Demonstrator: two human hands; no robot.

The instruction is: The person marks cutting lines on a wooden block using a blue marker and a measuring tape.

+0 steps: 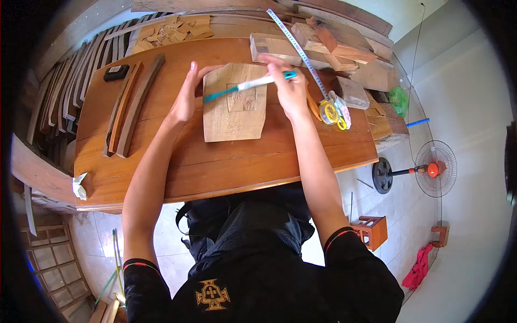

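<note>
A light wooden board (235, 116) with a carved square panel and a faint flower outline is in front of me on the table. My left hand (187, 97) is at its left edge, thumb raised, with the other fingers reaching behind the board and partly hidden. My right hand (290, 89) grips a white-and-teal toothbrush (253, 83) near its right end. The toothbrush slants across the carved panel, its teal end over the board's left side. A yellow tape measure (328, 112) lies right of my right hand, its blade (296, 46) stretched toward the back.
Wooden strips (141, 105) and a black box (116, 72) lie on the left of the wooden table (231, 180). Wood blocks (277, 47) are stacked at the back right, and wood chips (172, 33) at the back left. A fan (435, 169) stands right, near a stool (374, 231).
</note>
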